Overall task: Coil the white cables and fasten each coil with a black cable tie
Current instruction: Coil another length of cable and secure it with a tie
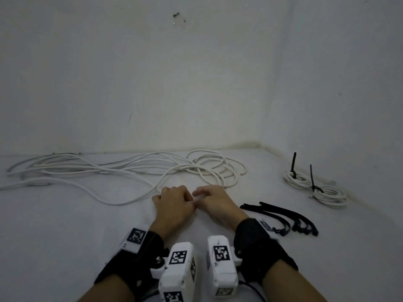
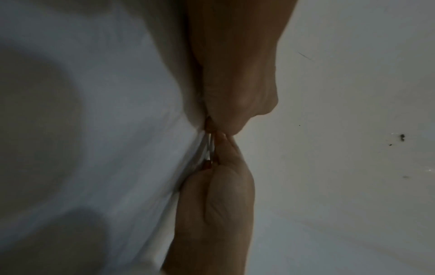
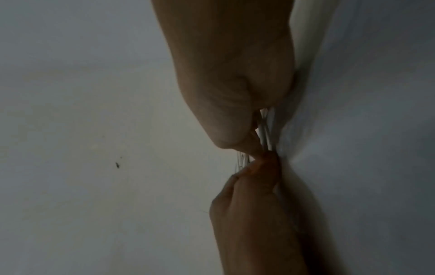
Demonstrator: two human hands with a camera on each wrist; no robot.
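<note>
While two finished coils (image 1: 316,188) already lie at the far right of the tabletop (image 1: 65,225), each cinched with a black tie whose tail sticks up, the work in hand looks like the start of the next coil. Both hands meet near the middle of the tabletop, just in front of the loose white cable (image 1: 122,171), which sprawls in long loops from the left edge to a rough ring by the back wall. The left hand (image 1: 174,203) has its fingers curled in, and the right hand (image 1: 214,202) sits touching it, fingers bent toward the same spot.

From the wrist views, white strands (image 2: 210,147) run between the two sets of fingertips, so each grip seems clenched on a short stretch of cable, pinched rather than wrapped in the fist. The right wrist view shows the same strands (image 3: 264,130) leaving the palm side of the right hand.

As a judgement, the next move calls for drawing slack from the tangle and laying even turns, keeping one hand fixed on the loops. The spare black cable ties (image 1: 283,216) lie just beside the right wrist, within easy reach for fastening.

How many strands are held is hard to tell: both wrist pictures are dim and blurred, and in the head view the knuckles hide the pinch. Where the cable ends lie is also unclear, and its left part runs out of frame.
</note>
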